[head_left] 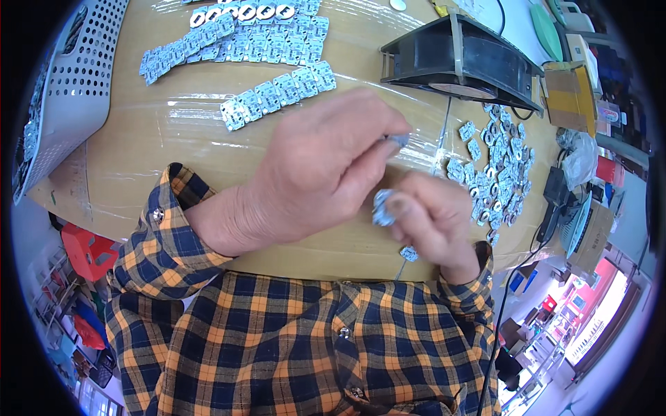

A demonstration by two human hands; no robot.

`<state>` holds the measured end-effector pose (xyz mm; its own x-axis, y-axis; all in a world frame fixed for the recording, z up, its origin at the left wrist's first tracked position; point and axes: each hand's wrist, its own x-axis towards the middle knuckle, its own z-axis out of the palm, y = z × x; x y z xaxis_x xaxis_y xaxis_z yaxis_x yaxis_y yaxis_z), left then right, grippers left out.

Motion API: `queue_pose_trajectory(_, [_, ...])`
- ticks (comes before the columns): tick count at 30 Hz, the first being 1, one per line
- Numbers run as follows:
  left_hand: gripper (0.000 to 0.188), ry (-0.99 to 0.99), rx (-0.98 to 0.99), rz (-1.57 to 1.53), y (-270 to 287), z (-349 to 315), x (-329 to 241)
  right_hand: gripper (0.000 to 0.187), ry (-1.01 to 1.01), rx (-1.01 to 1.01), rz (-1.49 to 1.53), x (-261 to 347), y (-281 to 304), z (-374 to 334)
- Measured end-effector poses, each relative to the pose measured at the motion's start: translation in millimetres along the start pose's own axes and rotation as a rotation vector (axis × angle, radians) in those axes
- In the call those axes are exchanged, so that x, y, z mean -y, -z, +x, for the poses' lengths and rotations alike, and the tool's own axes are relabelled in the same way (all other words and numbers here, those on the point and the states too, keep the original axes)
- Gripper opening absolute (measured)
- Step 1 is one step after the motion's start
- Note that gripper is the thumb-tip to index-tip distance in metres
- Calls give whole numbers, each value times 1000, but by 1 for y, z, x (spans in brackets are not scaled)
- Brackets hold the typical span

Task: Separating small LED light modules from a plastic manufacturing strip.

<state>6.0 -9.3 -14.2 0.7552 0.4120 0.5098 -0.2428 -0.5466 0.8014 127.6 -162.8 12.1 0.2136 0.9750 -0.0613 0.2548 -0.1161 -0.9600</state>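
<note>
My left hand [319,163] is raised over the table with its fingers closed in a pinch. The edge of a small grey-blue piece [398,140] shows at its fingertips; most of it is hidden. Just below and to the right, my right hand [433,215] pinches a small circuit board [383,208] between thumb and fingers. The two hands are close together but appear apart. A single loose circuit board [408,254] lies below the right hand, by the table's near edge. Beyond the left hand lies a joined strip of circuit boards [277,96].
More board strips [270,43] are laid out at the far left, some carrying round white-and-black parts [266,12]. Loose boards [496,170] are heaped at right. A black fan [461,55] stands behind them. A white perforated basket [80,83] occupies the left edge.
</note>
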Motion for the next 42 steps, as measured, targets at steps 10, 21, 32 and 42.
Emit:
queue_pose_trajectory(10, [22,140,94,-111,4,-1,-13,29,-204,-358,254,-1,3,2])
queue_pose_trajectory(21, [25,21,-4,-56,-5,-5,-10,29,-187,-256,214,-4,4,-1])
queue_pose_trajectory(32, [24,12,-21,-71,-6,-2,-8,29,-211,-265,214,-5,9,0])
queue_pose_trajectory(42, [21,123,28,-53,1,-3,-6,33,-265,-333,273,-12,9,10])
